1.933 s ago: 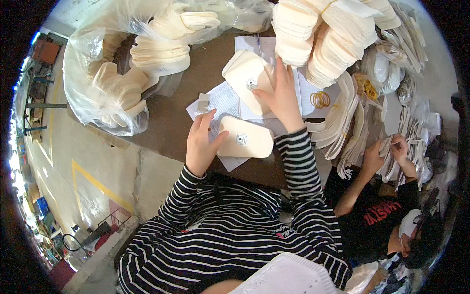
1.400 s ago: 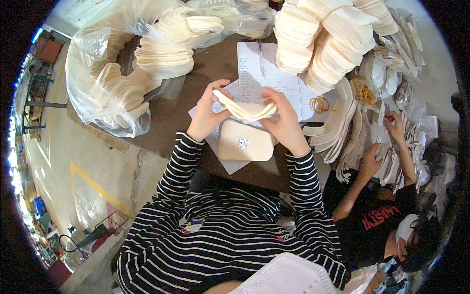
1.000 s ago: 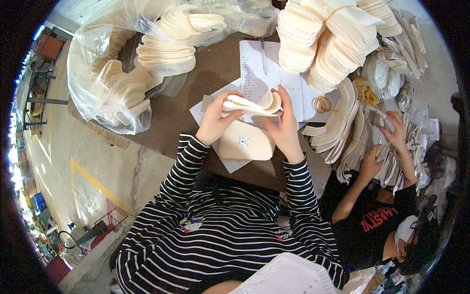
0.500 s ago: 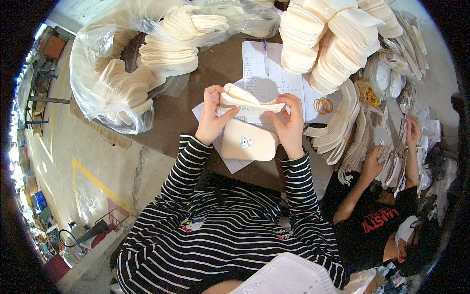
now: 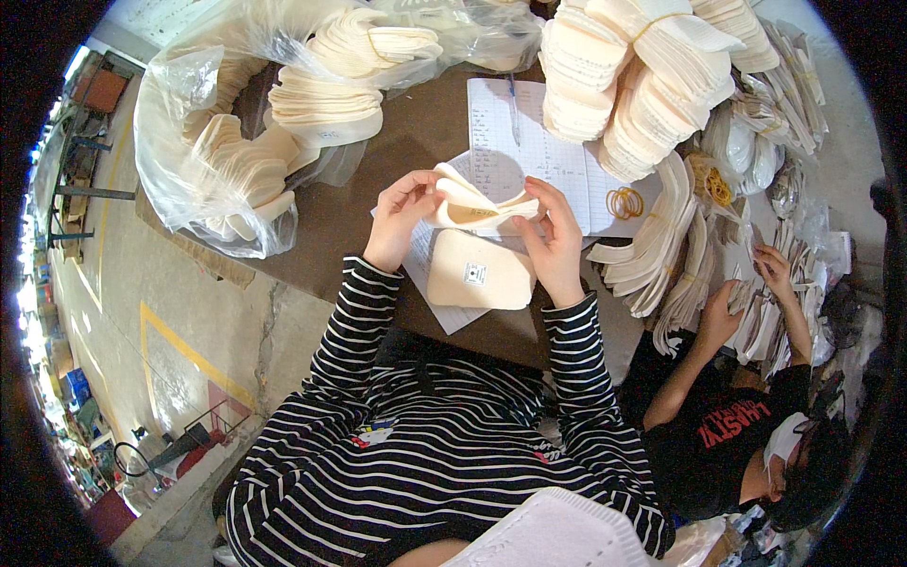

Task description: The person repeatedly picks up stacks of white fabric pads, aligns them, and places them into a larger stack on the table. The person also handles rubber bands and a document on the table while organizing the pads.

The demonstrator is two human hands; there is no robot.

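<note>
A few cream foam pads (image 5: 482,215), bowed and spread apart at the middle, are held up over the table between my two hands. My left hand (image 5: 404,213) pinches their left end, and my right hand (image 5: 553,231) grips the right end with the thumb in front. Just below them a stack of similar cream pads (image 5: 453,279) lies flat, with a small printed label on the top one. Papers (image 5: 453,317) lie partly under that stack. The pads' exact kind I cannot tell.
Beyond my hands lie an open notebook (image 5: 491,113) and a pen (image 5: 514,109). Clear bags of pads (image 5: 326,109) stand far left, tall pad bundles (image 5: 652,85) far right. Rubber bands (image 5: 624,203) lie right. A co-worker's hands (image 5: 726,317) handle strips at the right.
My left hand has shifted slightly left and its grip has changed. The held pads have tilted and opened up in the middle. The co-worker's farther hand has moved down and left.
</note>
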